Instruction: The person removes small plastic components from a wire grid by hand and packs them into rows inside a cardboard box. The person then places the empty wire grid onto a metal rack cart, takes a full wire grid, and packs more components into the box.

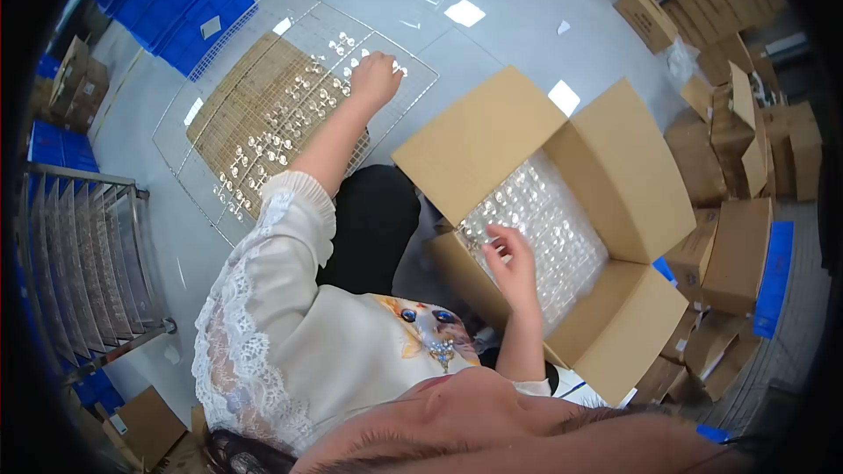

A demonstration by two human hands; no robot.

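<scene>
My left hand reaches over a wire rack on the floor. Its fingers are closed at the far end of a row of small clear, shiny branched pieces; a bit of one shows at the fingertips. Under part of the rack lies a brown board. My right hand hovers over the near left corner of an open cardboard box. Its fingers are half curled with a gap between them, and nothing held shows. Inside the box, many similar clear pieces lie in rows, apparently in or under clear plastic.
Blue crates stand beyond the rack. At the left is a metal frame with stacked trays. Cardboard boxes pile up on the right. The box's flaps stick outward between my hands, near my knee.
</scene>
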